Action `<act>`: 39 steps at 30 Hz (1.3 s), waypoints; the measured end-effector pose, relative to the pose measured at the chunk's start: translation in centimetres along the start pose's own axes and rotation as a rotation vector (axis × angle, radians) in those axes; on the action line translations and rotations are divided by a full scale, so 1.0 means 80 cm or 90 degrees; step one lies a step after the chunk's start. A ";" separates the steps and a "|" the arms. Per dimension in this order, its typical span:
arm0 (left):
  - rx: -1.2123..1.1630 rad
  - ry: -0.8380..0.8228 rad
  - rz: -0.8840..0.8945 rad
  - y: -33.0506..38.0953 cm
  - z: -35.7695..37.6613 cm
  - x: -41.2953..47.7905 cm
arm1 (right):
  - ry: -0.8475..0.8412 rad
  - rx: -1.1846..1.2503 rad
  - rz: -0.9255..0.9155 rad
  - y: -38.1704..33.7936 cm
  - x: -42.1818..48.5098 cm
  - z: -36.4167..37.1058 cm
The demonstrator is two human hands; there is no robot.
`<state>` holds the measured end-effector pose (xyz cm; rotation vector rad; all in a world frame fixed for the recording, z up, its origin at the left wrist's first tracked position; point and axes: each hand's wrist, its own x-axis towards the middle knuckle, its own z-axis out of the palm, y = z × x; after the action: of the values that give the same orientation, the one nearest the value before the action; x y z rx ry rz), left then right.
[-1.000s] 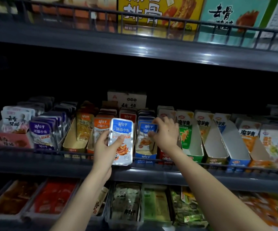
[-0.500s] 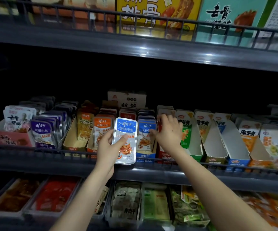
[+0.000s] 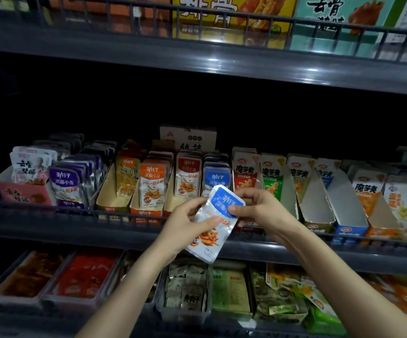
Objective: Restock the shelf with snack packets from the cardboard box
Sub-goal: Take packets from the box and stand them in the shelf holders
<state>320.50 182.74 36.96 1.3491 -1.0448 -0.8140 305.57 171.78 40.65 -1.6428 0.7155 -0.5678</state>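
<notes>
Since a second ago, brings the right hand (image 3: pixel 261 208) off the blue-topped row (image 3: pixel 217 178) and onto the snack packet (image 3: pixel 212 230) carried by the left hand (image 3: pixel 185 230), and drops the packet lower, tilted with its blue top toward the right.

Faces the middle shelf (image 3: pixel 51 228), fenced along the front by a low wire rail (image 3: pixel 39 206), presumably to stop upright stock sliding off. Keeps flavours apart in open-fronted card trays (image 3: pixel 314 206), labels forward for reading. Matches the blue-topped row, just behind the hands, to the packet's own colour, so probably the intended slot. Holds the packet in front of the rail, not yet in any tray, covering the row's lower part. Grips its lower half in the left hand, fingers curled behind and thumb across the front, which steadies it. Pinches the blue top in the right hand, thumb on the face, likely to straighten it or take it over for slotting in upright.
</notes>
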 end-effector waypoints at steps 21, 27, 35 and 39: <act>0.652 0.447 -0.046 -0.060 -0.028 0.029 | 0.281 -0.691 -0.175 0.014 0.098 0.018; 0.633 0.453 -0.030 -0.065 -0.029 0.029 | 0.318 -0.689 -0.213 0.022 0.106 0.021; 0.626 0.458 -0.022 -0.069 -0.029 0.030 | 0.345 -0.684 -0.213 0.039 0.094 0.016; 0.627 0.459 -0.008 -0.070 -0.030 0.030 | 0.329 -0.674 -0.200 0.036 0.093 0.013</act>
<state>324.17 180.94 31.87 2.2303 -0.8418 0.2927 311.06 166.81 37.51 -2.6577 1.2773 -0.9452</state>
